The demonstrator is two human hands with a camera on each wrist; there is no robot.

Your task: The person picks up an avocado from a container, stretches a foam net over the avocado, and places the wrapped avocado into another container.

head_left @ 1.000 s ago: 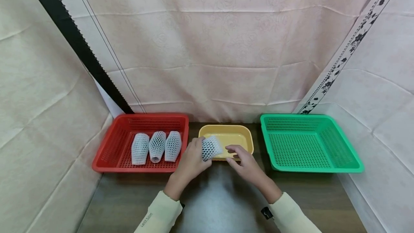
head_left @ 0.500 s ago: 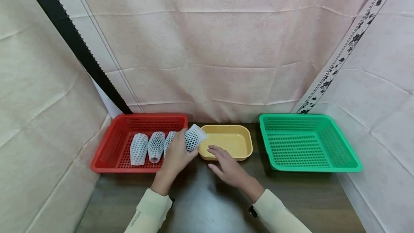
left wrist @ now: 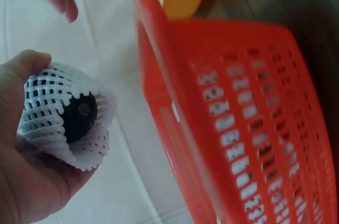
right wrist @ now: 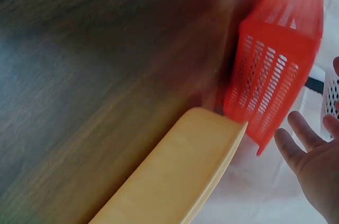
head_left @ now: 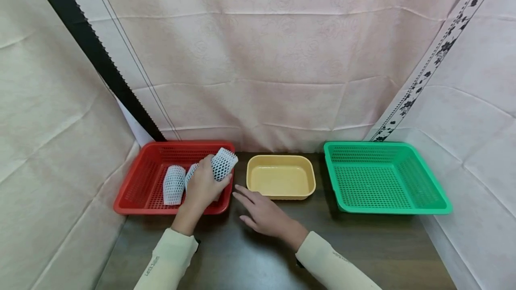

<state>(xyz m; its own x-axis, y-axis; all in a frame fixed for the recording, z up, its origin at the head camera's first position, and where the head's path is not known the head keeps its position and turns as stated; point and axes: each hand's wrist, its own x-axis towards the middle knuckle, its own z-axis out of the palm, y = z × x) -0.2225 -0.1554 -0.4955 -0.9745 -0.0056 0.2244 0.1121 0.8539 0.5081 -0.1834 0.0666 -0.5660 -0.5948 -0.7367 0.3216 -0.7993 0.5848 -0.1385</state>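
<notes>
My left hand [head_left: 200,187] grips a dark fruit in a white foam net [head_left: 224,164] over the right part of the red basket [head_left: 133,187]. In the left wrist view, the fruit's dark round end [left wrist: 79,118] with a small brown scar shows through the net's open end. Inside the basket, another netted piece [head_left: 174,185] lies at the left, and beside it a second one [head_left: 191,174] is partly covered by my hand. My right hand [head_left: 264,214], fingers extended and holding nothing, is over the table between the basket and the yellow tray [head_left: 281,178].
A green basket [head_left: 371,187] with perforated walls stands on the right of the table [head_left: 363,245]. The yellow tray is between the two baskets. Pale cloth [head_left: 258,57] hangs behind and at both sides.
My left hand has carried the netted fruit leftward from above the yellow tray to over the red basket. My right hand has followed left, away from the tray, its fingers straighter.
</notes>
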